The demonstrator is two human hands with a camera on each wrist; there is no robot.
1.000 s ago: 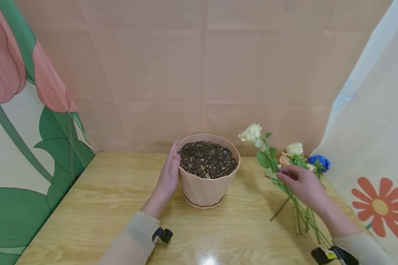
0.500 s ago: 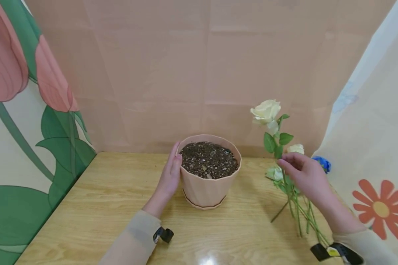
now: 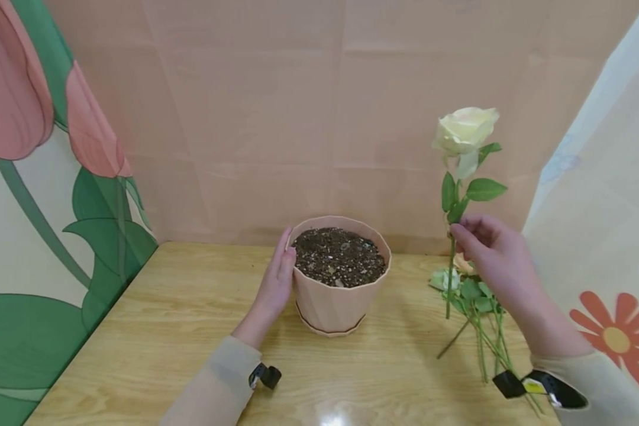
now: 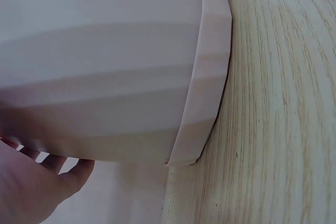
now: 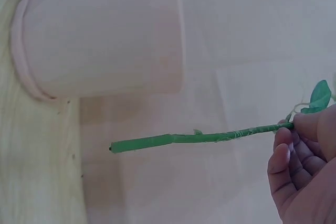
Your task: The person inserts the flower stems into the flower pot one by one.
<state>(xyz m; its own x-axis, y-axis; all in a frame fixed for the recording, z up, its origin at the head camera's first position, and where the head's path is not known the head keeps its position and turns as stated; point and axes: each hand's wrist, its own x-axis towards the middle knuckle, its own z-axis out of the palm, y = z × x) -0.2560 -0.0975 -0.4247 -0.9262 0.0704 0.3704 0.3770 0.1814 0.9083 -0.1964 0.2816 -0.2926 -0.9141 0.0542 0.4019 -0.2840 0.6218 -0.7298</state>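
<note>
A pink flowerpot (image 3: 334, 305) filled with dark soil (image 3: 338, 257) stands on the wooden table. My left hand (image 3: 276, 278) rests against its left side with fairly straight fingers; in the left wrist view the fingers (image 4: 79, 174) touch the ribbed wall. To the right of the pot, my right hand (image 3: 497, 260) pinches a white rose (image 3: 465, 131) by its green stem, just under the leaves. The rose is held upright, bloom on top. In the right wrist view its bare stem (image 5: 210, 137) extends from the fingertips, with the lower end free and apart from the pot.
Several more cut flowers (image 3: 481, 296) lie on the table at the right, partly hidden by the right hand and forearm. A pink backdrop (image 3: 245, 118) rises behind the table. Printed flower panels (image 3: 21, 236) flank both sides.
The right hand has lifted the white rose up out of the bunch, and it has swung from leaning left to upright. The left hand keeps its place on the pot.
</note>
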